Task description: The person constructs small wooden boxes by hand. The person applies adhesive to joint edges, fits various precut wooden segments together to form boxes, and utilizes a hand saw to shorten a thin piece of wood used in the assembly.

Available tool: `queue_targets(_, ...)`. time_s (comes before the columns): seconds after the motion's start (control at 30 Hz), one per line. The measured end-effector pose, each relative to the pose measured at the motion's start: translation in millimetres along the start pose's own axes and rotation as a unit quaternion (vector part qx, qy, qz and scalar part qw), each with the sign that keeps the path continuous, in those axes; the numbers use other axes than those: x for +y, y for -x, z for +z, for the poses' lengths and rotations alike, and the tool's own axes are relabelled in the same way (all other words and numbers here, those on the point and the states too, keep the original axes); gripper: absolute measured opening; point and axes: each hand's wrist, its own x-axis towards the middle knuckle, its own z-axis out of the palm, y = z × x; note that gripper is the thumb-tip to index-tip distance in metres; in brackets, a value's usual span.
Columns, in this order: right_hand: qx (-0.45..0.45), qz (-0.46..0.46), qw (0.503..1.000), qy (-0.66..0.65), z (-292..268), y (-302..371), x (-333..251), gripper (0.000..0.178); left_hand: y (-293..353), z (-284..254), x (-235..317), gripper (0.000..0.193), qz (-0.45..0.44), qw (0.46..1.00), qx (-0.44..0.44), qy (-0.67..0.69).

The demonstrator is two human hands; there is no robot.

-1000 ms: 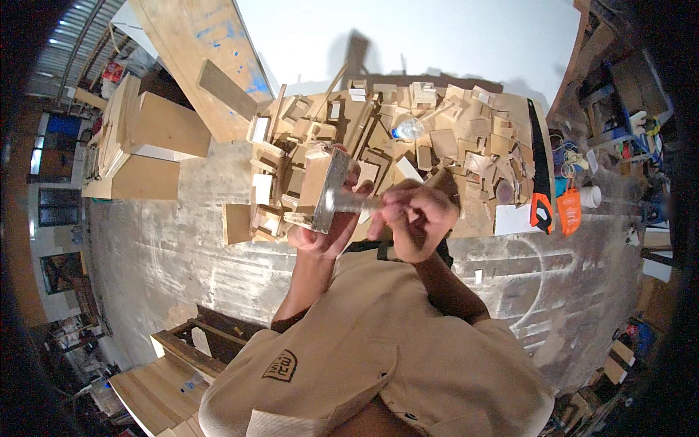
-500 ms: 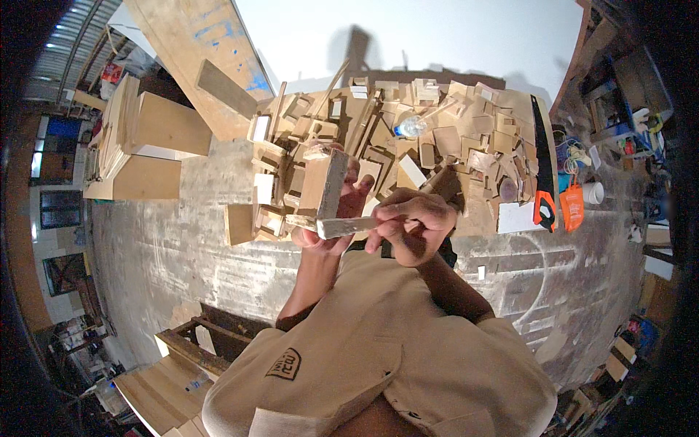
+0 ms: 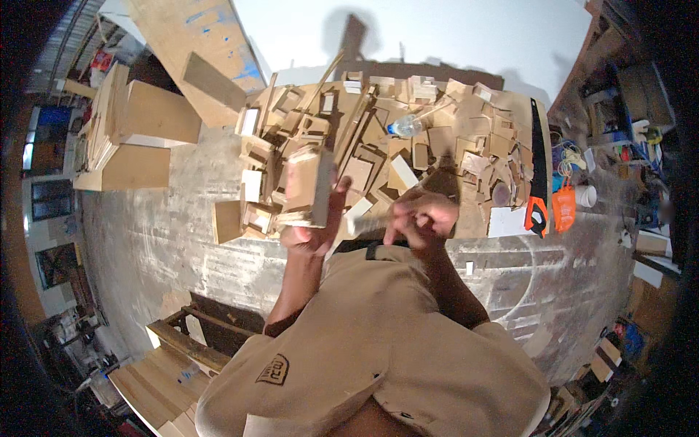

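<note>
My left hand (image 3: pixel 312 239) is wrapped round a small box-like wooden piece (image 3: pixel 306 182), built of flat boards, and holds it upright in front of me. To its right, my right hand (image 3: pixel 422 218) is closed on one end of a short pale flat strip (image 3: pixel 366 223), which looks like wood. The strip's free end points toward the wooden piece, with a gap between them. Motion blurs both the strip and the right fingers. Beneath the hands lies a worktable (image 3: pixel 473 227) covered with many small wooden offcuts (image 3: pixel 502 146).
A handsaw (image 3: pixel 537 211) with an orange and black handle lies along the table's right side. A clear bottle (image 3: pixel 408 126) rests among the offcuts. Stacked boards (image 3: pixel 156 113) stand at left, a wooden bench (image 3: pixel 164 382) at lower left. An orange bag (image 3: pixel 563 210) and white bucket (image 3: pixel 585 195) are at right.
My right hand has drawn the strip away from the wooden piece, to the right. The left hand has shifted slightly left with the piece, and the whole view has shifted a little.
</note>
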Motion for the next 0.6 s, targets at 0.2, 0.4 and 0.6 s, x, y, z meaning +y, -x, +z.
queue_targets(0.2,0.284,0.134,0.926,0.209,-115.0,-34.6,76.0,0.01,0.6,-34.3,9.4,0.104,0.041,0.997,0.01,-0.064)
queue_targets(0.4,0.129,0.109,0.8,0.575,-190.1,-51.1,172.9,0.016,1.6,-45.0,9.5,0.103,0.036,0.994,0.041,-0.099)
queue_targets(0.6,0.028,0.124,0.737,0.664,-209.2,-44.5,234.6,0.02,-0.7,-42.5,8.7,0.103,0.059,0.992,0.053,-0.1)
